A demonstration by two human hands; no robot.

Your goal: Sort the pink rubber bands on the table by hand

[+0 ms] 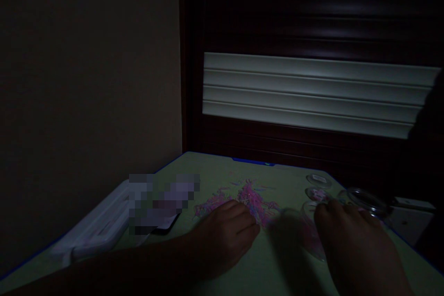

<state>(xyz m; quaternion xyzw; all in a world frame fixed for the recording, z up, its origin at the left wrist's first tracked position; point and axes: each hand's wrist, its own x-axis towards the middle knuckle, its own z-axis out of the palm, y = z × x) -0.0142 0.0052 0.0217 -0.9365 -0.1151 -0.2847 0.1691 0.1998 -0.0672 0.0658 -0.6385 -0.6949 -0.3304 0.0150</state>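
A loose pile of thin pink, purple and bluish pieces (255, 201), resembling tiny elastic bands, lies spread over the middle of the pale table (274, 263). My left hand (229, 231) rests at the near edge of this pile, its fingers curled and close together, the tips hidden. On the right, my right hand (350, 236) is bent down beside and partly over a clear round container (312, 252) with pinkish contents. Its fingers are curled, and whatever they pinch is out of sight behind the hand. The light is dim.
Behind the container stand a small round tub with pale pieces (317, 194), a round lid with a label (318, 180) and a clear round rim (367, 199). A white tray-like case (100, 226) lies at the left, near a blurred-out phone-like object (168, 224). A wall and slatted panel border the table.
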